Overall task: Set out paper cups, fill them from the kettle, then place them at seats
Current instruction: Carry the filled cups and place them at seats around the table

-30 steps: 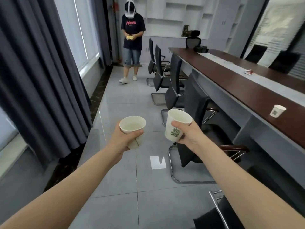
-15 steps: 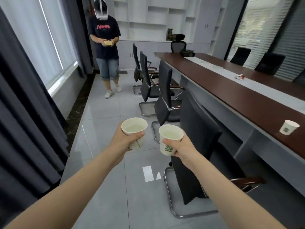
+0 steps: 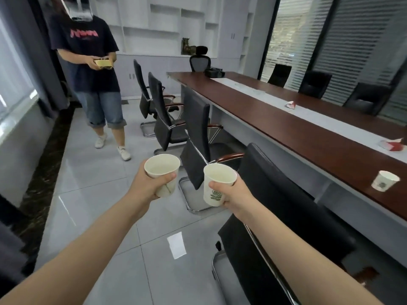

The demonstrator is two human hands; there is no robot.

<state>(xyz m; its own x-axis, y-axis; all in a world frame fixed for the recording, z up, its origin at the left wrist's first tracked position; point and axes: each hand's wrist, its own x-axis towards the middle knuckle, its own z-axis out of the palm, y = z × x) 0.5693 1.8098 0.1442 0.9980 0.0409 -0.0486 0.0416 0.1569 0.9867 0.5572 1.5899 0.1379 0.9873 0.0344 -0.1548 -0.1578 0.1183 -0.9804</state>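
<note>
My left hand (image 3: 147, 188) grips a white paper cup (image 3: 162, 167) with liquid in it, held upright over the floor. My right hand (image 3: 236, 195) holds a second filled paper cup (image 3: 217, 186) with a green logo, just right of the first. Both cups hang in the aisle beside the chair row. A third paper cup (image 3: 384, 181) stands on the long brown conference table (image 3: 308, 137) near its front edge at the right.
Several black office chairs (image 3: 198, 133) line the table's near side, the closest chair (image 3: 275, 216) right under my right arm. A person (image 3: 92, 69) stands in the aisle ahead holding a yellow device. Red and white packets (image 3: 393, 145) lie on the table. Curtains hang at the left.
I have moved forward along the aisle; the person and chairs are closer. Both hands keep their cups, and the right cup has dropped slightly and come nearer the left.
</note>
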